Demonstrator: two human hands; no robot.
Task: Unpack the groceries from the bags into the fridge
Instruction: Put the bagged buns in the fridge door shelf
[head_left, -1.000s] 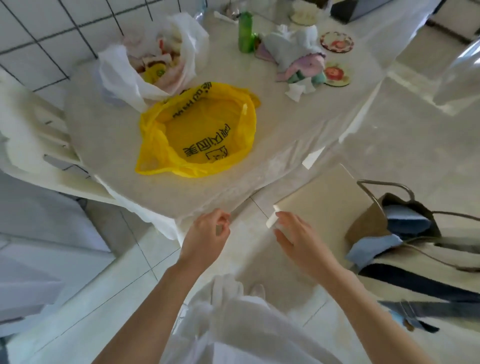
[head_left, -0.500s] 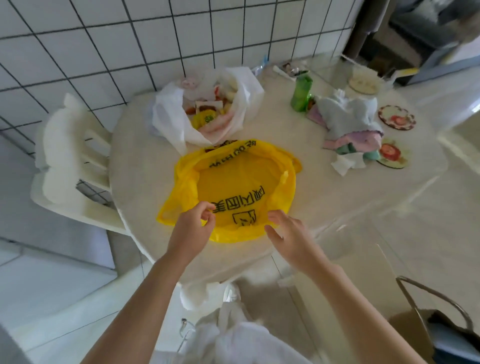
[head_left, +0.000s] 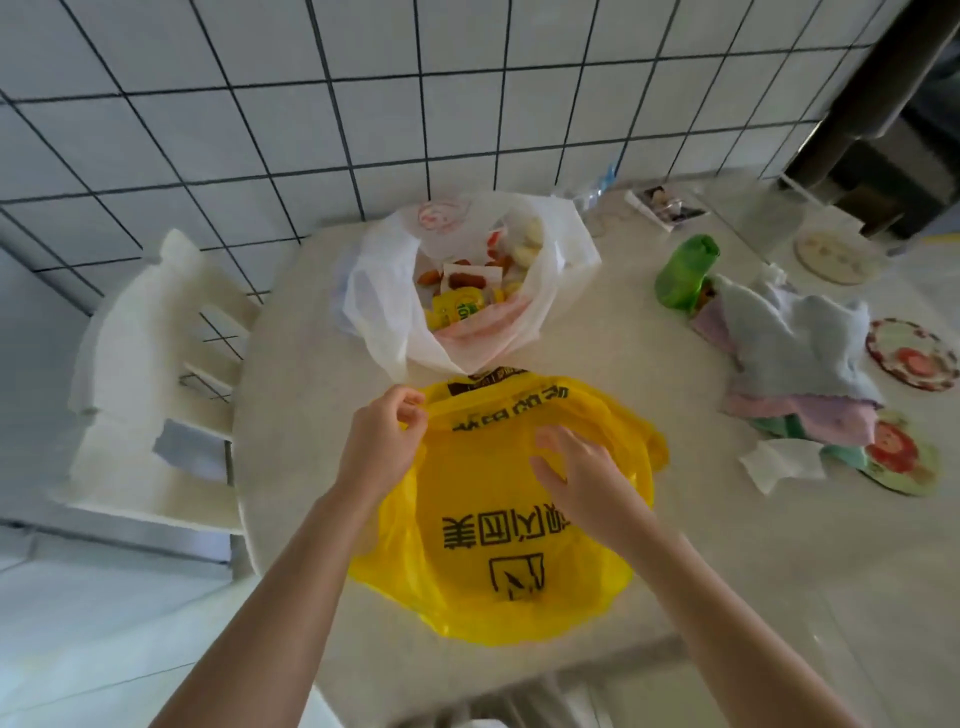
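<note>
Here, at the far left, a white slatted plastic chair (head_left: 150, 374) stands pushed against the edge of the round pale tabletop (head_left: 727, 545), under a wall of white square tiles with dark grout (head_left: 311, 119). On the table toward the wall sits a white thin plastic shopping bag (head_left: 384, 291), its mouth open upward and showing packaged food, among it a yellow packet (head_left: 460, 310). Just in front of it, touching or nearly touching its base, lies the yellow thin plastic shopping bag with black printed characters (head_left: 493, 582), spread flat near the table's front edge; its long axis runs from the front edge toward the wall, with the opening at the far end and the print upside down to the camera.

The left hand (head_left: 382, 441) reaches in from below, forearm angled up and to the right, and pinches the yellow bag's far left rim between thumb and curled fingers. The right hand (head_left: 582, 473) hovers over the bag's upper middle with fingers loosely spread and bent; whether they touch the plastic I cannot tell.

Farther right stand a green translucent plastic bottle (head_left: 685, 273), a heap of folded pastel cloths (head_left: 800, 358), a crumpled white paper tissue (head_left: 779, 462) and two round flower-patterned coasters (head_left: 911, 353).
</note>
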